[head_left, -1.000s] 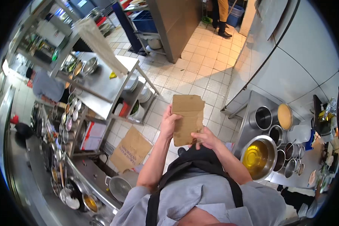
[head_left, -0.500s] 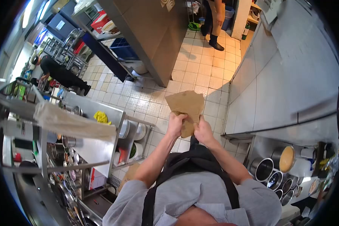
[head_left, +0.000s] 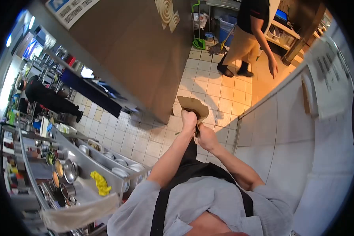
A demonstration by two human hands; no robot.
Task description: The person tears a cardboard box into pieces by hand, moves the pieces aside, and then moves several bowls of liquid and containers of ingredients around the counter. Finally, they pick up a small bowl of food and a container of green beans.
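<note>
A torn piece of brown cardboard (head_left: pixel 196 105) is held out in front of my body, above the tiled floor. My left hand (head_left: pixel 189 119) is closed on its left side, with the fingers curled in. Lower and to the right, my right hand (head_left: pixel 207 137) grips the cardboard's lower end. Between the hands the piece is bent and folded, and its lower part is mostly hidden by my fingers. The upper edge is ragged and fans out beyond my left hand.
A brown pillar wall (head_left: pixel 133 51) stands ahead left, a white panelled wall (head_left: pixel 271 126) along the right. A steel counter (head_left: pixel 82 173) with pots and a yellow cloth (head_left: pixel 101 183) is at left. One person (head_left: pixel 244 43) stands ahead; another (head_left: pixel 47 96) works far left.
The cardboard has gone from fairly flat to bent between my hands. My view has moved forward along the floor. The person ahead has shifted right and shows more fully.
</note>
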